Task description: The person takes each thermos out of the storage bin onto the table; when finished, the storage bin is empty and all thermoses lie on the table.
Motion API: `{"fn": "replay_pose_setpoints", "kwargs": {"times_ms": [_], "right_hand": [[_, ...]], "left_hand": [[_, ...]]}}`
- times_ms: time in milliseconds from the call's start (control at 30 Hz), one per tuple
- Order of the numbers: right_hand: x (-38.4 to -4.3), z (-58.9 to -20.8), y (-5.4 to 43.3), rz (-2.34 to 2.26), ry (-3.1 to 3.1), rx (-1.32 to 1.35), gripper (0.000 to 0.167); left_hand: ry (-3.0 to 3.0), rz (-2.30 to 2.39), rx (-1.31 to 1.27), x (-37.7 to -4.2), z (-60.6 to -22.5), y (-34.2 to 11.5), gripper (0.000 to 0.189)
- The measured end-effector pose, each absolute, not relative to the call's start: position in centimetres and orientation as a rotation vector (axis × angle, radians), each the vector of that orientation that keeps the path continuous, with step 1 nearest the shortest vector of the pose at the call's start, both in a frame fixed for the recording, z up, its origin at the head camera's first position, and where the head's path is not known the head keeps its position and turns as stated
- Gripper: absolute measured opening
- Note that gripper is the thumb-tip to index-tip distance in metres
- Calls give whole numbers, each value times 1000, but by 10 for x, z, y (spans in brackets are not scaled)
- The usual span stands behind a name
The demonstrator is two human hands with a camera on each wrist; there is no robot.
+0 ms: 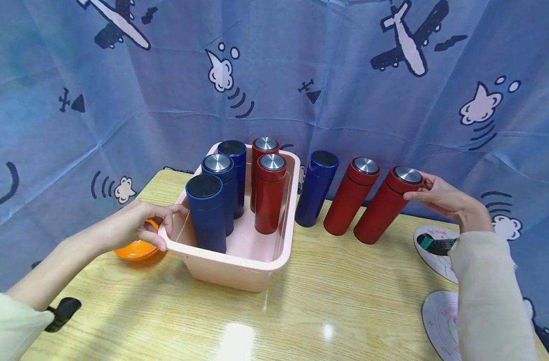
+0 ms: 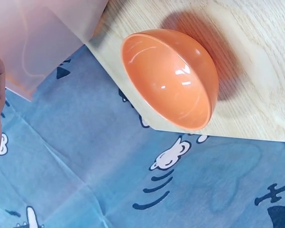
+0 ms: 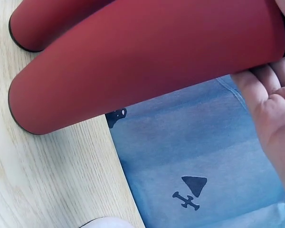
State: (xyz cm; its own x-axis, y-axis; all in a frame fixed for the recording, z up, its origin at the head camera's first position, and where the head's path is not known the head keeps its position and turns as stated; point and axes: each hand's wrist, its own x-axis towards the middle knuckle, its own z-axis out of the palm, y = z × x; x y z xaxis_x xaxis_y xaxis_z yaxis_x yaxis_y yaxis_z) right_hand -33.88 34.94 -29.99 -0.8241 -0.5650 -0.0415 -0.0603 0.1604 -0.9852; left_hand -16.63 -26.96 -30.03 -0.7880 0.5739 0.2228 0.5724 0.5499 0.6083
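Observation:
My left hand [image 1: 150, 224] pinches the rim of a pale pink plastic bin [image 1: 229, 275] at its near left corner. Three blue thermos bottles [image 1: 209, 220] and two red ones [image 1: 271, 200] stand upright in the bin. To its right on the table are a blue thermos bottle [image 1: 316, 190] and a red one [image 1: 350, 200]. At the far right of that row, my right hand [image 1: 443, 195] holds another red thermos bottle [image 1: 385, 210] near its silver-topped lid. In the right wrist view this red thermos bottle [image 3: 133, 61] crosses the frame, with my fingers under its lid end.
An orange bowl [image 2: 171, 78] sits left of the bin, close to the table edge. Two pale oval mats or plates [image 1: 441, 321] lie on the right, partly behind my right sleeve [image 1: 487, 296]. A blue patterned curtain [image 1: 274, 75] hangs behind the wooden table [image 1: 328, 296].

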Motion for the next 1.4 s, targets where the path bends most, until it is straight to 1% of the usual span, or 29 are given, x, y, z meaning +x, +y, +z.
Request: {"fn": "replay_pose_setpoints", "kwargs": {"times_ms": [367,467,567,700,900,1033,1200,1400], "right_hand": [[-339,-303,355,-1647,2095,-509,45],[-339,-304,360,-1620,2089,-536,46],[-337,-306,367,-1680,2001,-565,50],[-332,-310,375,-1863,1854,-493,52],[-315,-315,381,-2072,1775,-327,44],[-302,-317,382,-2129,1783,-335,42],[-283,-314,379,-2164,1814,-342,38],[-259,-302,357,-2164,1821,-399,36]], "left_hand": [[2737,1074,973,-166,-299,-270,26],[2737,1082,992,-167,-301,-269,25],[2732,1092,1001,-167,-302,-268,26],[2730,1090,999,-168,-302,-268,26],[2728,1088,984,-168,-302,-267,26],[2713,1106,952,-168,-302,-267,25],[2727,1110,971,-168,-301,-266,24],[2744,1097,995,-167,-301,-269,25]]}}
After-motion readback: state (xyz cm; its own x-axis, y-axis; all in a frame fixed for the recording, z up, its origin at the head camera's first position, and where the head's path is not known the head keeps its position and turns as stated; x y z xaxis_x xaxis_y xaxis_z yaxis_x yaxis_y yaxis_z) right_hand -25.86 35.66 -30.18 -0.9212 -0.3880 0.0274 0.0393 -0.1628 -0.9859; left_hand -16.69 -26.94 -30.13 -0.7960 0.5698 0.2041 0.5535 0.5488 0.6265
